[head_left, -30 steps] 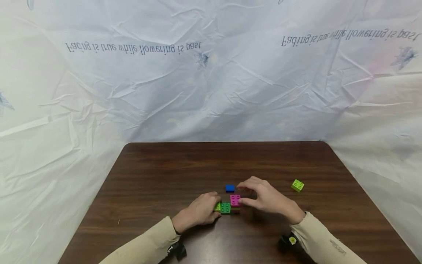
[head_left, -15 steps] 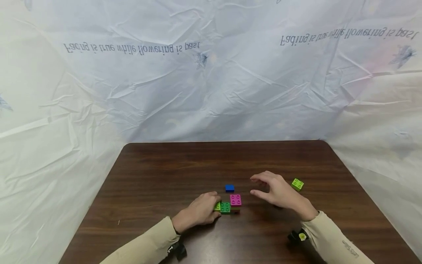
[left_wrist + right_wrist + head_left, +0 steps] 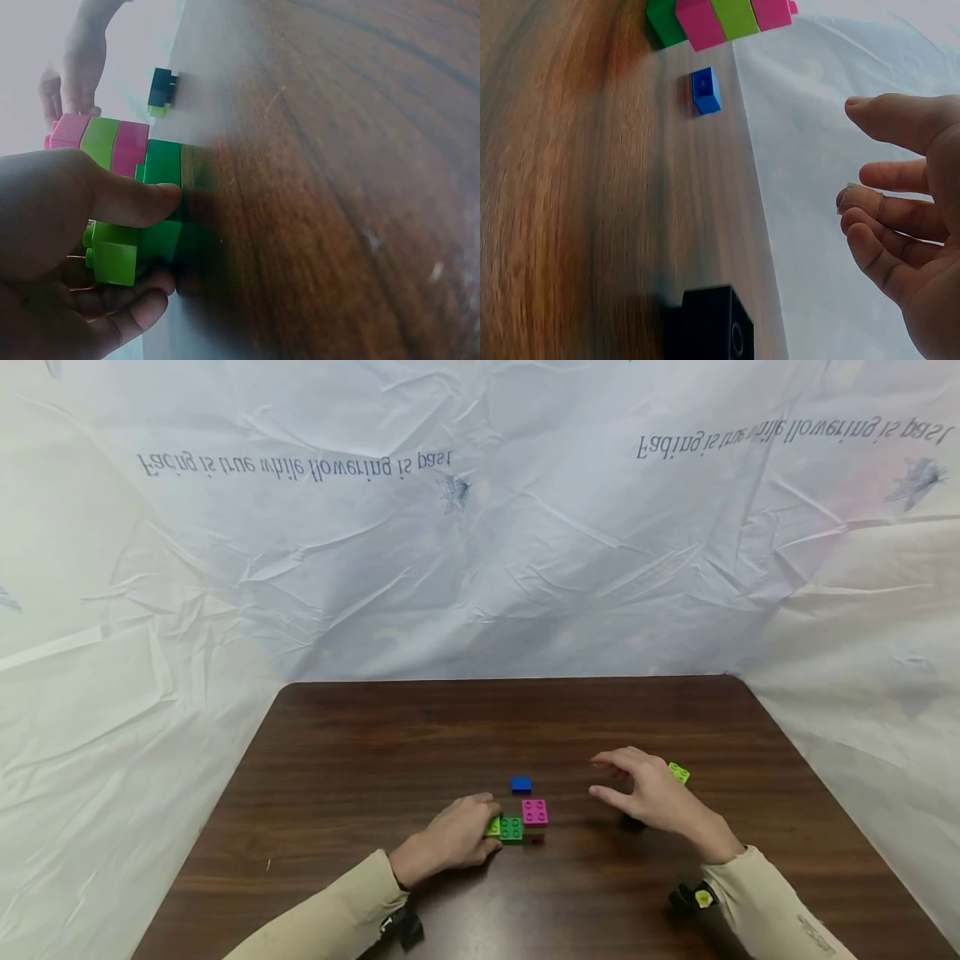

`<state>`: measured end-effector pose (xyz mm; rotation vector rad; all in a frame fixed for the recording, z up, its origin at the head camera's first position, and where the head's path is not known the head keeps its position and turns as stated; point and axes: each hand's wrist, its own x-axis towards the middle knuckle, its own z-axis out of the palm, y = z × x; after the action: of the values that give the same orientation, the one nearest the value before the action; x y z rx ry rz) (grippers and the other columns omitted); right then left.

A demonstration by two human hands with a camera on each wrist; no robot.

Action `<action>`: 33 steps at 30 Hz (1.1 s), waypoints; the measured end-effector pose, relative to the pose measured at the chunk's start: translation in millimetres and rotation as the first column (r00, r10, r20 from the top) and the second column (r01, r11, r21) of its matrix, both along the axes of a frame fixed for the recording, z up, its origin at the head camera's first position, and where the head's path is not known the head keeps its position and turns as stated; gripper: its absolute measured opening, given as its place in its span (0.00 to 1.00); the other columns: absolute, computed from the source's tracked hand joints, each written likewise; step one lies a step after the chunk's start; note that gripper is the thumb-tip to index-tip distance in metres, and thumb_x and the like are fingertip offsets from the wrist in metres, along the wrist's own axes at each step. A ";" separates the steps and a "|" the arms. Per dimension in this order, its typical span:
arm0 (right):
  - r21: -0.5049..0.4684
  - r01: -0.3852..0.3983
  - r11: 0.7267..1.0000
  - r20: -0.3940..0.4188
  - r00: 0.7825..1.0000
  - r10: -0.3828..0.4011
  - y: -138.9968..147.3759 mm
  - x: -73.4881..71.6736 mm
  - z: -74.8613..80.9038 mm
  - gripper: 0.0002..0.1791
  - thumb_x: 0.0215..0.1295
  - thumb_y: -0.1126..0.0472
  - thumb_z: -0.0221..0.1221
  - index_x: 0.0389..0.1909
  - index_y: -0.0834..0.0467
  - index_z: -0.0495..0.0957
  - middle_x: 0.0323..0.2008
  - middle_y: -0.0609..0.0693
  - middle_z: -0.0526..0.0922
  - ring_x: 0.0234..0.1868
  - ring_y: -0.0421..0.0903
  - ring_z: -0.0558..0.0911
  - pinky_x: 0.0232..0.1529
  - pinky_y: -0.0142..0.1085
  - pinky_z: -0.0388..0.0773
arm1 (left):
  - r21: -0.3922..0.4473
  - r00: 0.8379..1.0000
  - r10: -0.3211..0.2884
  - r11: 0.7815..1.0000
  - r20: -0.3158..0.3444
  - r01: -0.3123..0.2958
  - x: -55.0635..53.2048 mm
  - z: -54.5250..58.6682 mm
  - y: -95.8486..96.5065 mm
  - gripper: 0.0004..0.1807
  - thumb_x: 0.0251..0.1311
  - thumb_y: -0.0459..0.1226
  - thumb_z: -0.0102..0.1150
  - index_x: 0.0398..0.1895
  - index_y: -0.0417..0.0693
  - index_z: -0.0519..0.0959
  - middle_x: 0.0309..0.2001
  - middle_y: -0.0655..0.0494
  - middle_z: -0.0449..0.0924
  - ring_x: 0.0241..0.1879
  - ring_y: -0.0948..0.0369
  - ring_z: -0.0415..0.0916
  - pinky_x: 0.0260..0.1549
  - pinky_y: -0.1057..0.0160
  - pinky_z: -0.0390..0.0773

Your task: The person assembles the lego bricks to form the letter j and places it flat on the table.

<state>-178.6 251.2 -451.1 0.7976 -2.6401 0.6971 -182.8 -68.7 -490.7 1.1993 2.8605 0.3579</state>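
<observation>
My left hand (image 3: 453,835) grips the left end of a low build of toy building bricks, with the thumb on one side and fingers on the other. The build has green bricks (image 3: 161,161) at the bottom, a lime brick (image 3: 116,253) under my hand and a pink-lime-pink stack (image 3: 535,812) at its right end. My right hand (image 3: 652,789) hovers over the table to the right of the build, fingers apart and holding nothing. Below it is a black brick (image 3: 712,322), mostly hidden in the head view. A loose lime brick (image 3: 678,772) lies partly behind that hand.
A small blue brick (image 3: 521,786) lies just behind the build on the brown wooden table (image 3: 360,735). A pale printed sheet (image 3: 480,568) hangs along the table's far edge and both sides.
My right hand has drawn away from the pink-topped stack and moved right, partly covering the loose lime brick. The left hand keeps its grip on the build.
</observation>
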 end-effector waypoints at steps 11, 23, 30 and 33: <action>0.022 0.085 0.996 -0.018 0.996 -0.085 20.6 3.5 -9.8 0.22 0.57 0.51 0.69 0.50 0.56 0.80 0.42 0.48 0.83 0.37 0.44 0.81 0.35 0.39 0.78 | -0.023 1.000 -0.001 1.000 0.012 0.001 -0.4 0.4 1.2 0.18 0.56 0.45 0.69 0.45 0.46 0.81 0.39 0.58 0.78 0.35 0.67 0.75 0.32 0.68 0.77; 0.062 0.137 0.989 0.000 0.991 -0.137 35.4 6.8 -21.3 0.26 0.55 0.49 0.70 0.51 0.60 0.80 0.43 0.53 0.83 0.36 0.46 0.79 0.34 0.40 0.75 | 0.009 1.000 0.003 1.000 0.029 -0.003 -0.3 -0.3 1.5 0.17 0.55 0.44 0.69 0.44 0.46 0.81 0.35 0.60 0.75 0.31 0.69 0.72 0.27 0.71 0.74; 0.100 0.165 0.981 0.055 0.984 -0.171 41.5 9.5 -26.5 0.28 0.56 0.45 0.69 0.51 0.60 0.80 0.41 0.50 0.83 0.33 0.41 0.75 0.34 0.40 0.72 | 0.015 1.000 0.001 1.000 0.024 -0.001 -0.7 0.0 1.2 0.16 0.55 0.44 0.70 0.43 0.46 0.81 0.35 0.60 0.76 0.31 0.69 0.72 0.28 0.71 0.74; 0.121 0.178 0.977 0.091 0.978 -0.189 43.5 10.6 -28.7 0.30 0.56 0.43 0.68 0.52 0.60 0.80 0.42 0.49 0.83 0.33 0.39 0.73 0.35 0.39 0.72 | 0.019 1.000 -0.006 1.000 0.019 0.005 -0.9 0.4 1.1 0.16 0.55 0.44 0.70 0.43 0.46 0.81 0.36 0.60 0.76 0.31 0.69 0.72 0.28 0.71 0.74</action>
<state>-168.0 294.8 -479.9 0.5486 -2.8211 0.5579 -183.7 -67.6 -490.3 1.1999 2.8434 0.3952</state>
